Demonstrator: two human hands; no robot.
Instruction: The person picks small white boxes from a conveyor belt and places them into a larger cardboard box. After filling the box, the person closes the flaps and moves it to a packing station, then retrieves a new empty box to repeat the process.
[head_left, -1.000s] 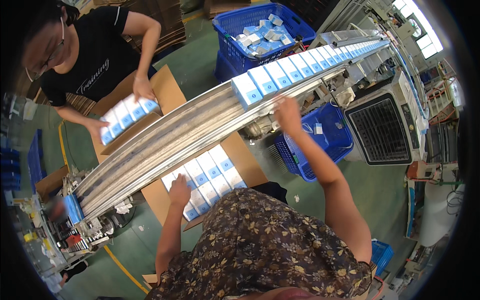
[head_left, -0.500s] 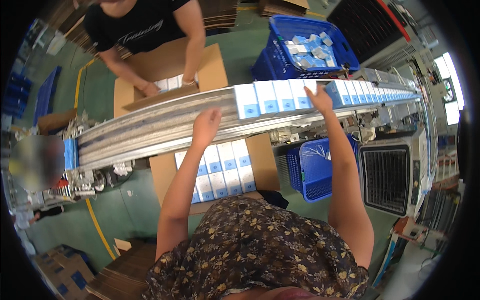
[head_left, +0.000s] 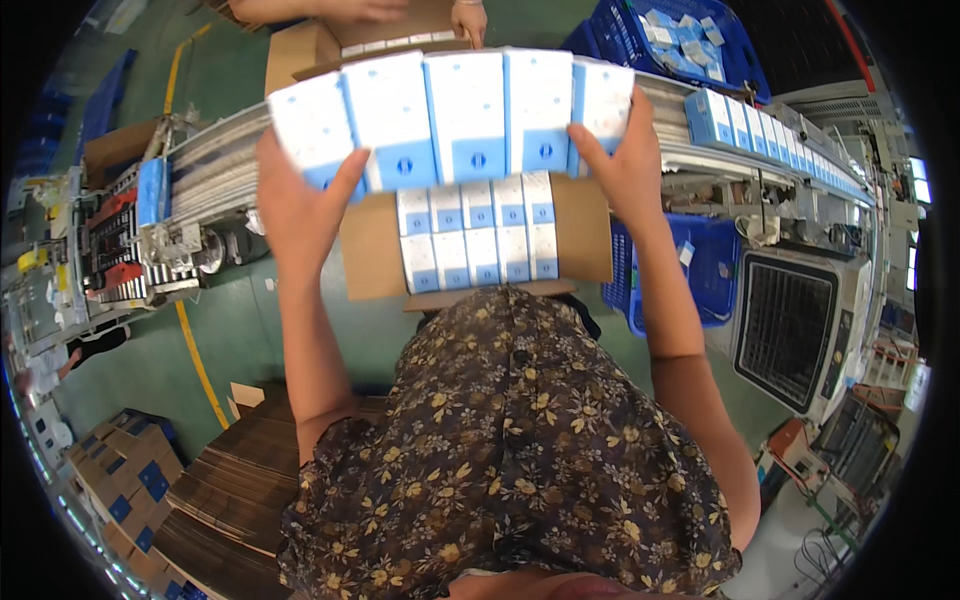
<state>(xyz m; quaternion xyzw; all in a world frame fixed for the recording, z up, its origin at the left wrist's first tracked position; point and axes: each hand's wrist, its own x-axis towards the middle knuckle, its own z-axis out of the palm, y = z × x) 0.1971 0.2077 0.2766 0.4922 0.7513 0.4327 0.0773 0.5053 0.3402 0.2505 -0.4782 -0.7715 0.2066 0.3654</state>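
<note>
A row of several white-and-blue boxes (head_left: 465, 120) is held up between my two hands, above the conveyor belt. My left hand (head_left: 305, 200) presses the row's left end, thumb on the front of the outermost box. At the other end my right hand (head_left: 625, 160) grips the last box, its thumb across the front. The boxes stand side by side, squeezed together, fanning slightly. Below them, close to my body, an open cardboard carton (head_left: 375, 250) holds two visible rows of the same boxes.
More boxes (head_left: 760, 135) stand in line on the conveyor (head_left: 215, 175) at the right. Beyond it, a co-worker's hands (head_left: 470, 20) are over another carton (head_left: 300, 55). A blue basket (head_left: 735, 70) holds loose boxes; another blue basket (head_left: 715, 290) sits by a grey cooler (head_left: 790, 330).
Both hands have closed on the ends of the row and lifted it off the belt toward me. Before, my left hand hung apart from the boxes. My view has shifted too.
</note>
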